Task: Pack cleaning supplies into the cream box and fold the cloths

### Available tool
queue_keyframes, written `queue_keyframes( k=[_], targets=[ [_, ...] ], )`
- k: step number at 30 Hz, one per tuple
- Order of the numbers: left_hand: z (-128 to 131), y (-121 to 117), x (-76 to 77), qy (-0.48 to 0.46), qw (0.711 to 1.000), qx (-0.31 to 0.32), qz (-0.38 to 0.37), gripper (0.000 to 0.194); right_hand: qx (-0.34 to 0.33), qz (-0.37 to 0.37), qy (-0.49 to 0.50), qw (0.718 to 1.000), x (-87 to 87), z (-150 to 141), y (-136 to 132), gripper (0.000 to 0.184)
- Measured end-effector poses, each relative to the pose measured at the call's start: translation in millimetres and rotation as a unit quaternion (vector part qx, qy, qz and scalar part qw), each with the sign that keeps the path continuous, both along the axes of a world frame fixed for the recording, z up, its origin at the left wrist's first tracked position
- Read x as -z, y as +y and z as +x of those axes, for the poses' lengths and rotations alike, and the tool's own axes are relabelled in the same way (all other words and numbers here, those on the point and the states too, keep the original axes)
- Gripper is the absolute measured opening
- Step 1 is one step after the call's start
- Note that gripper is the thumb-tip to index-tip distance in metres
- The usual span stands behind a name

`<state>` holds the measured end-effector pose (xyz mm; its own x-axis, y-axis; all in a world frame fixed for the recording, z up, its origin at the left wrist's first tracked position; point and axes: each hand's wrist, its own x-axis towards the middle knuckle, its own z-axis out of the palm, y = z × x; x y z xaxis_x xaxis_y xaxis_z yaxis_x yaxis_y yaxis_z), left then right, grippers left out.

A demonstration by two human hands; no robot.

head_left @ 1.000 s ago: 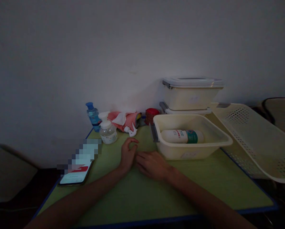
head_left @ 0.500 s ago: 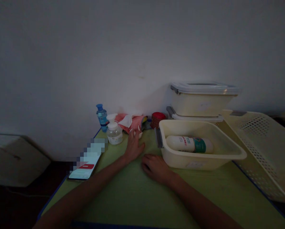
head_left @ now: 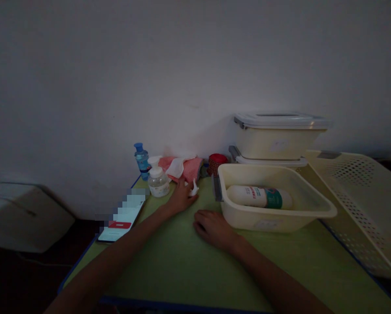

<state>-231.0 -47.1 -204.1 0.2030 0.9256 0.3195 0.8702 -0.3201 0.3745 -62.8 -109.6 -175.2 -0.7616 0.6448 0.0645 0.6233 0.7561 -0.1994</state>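
Note:
My left hand [head_left: 181,197] reaches to the far side of the green table, its fingers closed around a crumpled white tissue [head_left: 194,188]. Just behind it lies a red-and-white tissue pack [head_left: 192,169] with a sheet sticking out of its top. A clear pump bottle [head_left: 158,183] with a white head stands left of that hand. My right hand [head_left: 215,227] rests on the tabletop with curled fingers and nothing visible in them. Beside it is a cream plastic bin [head_left: 277,221] in which a white bottle [head_left: 252,196] with a green label lies on its side.
A blue bottle [head_left: 141,160] stands at the back left, with a lit phone [head_left: 123,218] nearer me. A round red container [head_left: 217,165] sits near the wall. Lidded boxes [head_left: 277,141] are stacked behind the bin. A perforated basket [head_left: 365,192] leans at the right.
My left fingers, spread over the white tissue before, have drawn together around it. The tissue now stands up a little beside them. My right hand has stayed in place.

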Motion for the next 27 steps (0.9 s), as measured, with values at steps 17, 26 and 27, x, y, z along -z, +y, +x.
queue_keyframes(
  k=[17,26,27],
  targets=[
    [-12,-65,-22.5,-0.065,0.942,0.096,0.315,0.039,0.009,0.005,0.031,0.999,3.9,-1,0,0.018],
    [-16,-76,-35.6,-0.086,0.873,0.237,0.418,0.031,0.021,-0.019,0.078,0.997,4.2,1,-4,0.028],
    [-14,-78,-35.8,-0.107,0.871,0.249,0.410,0.030,0.021,-0.022,0.086,0.996,4.1,1,-6,0.032]
  ],
)
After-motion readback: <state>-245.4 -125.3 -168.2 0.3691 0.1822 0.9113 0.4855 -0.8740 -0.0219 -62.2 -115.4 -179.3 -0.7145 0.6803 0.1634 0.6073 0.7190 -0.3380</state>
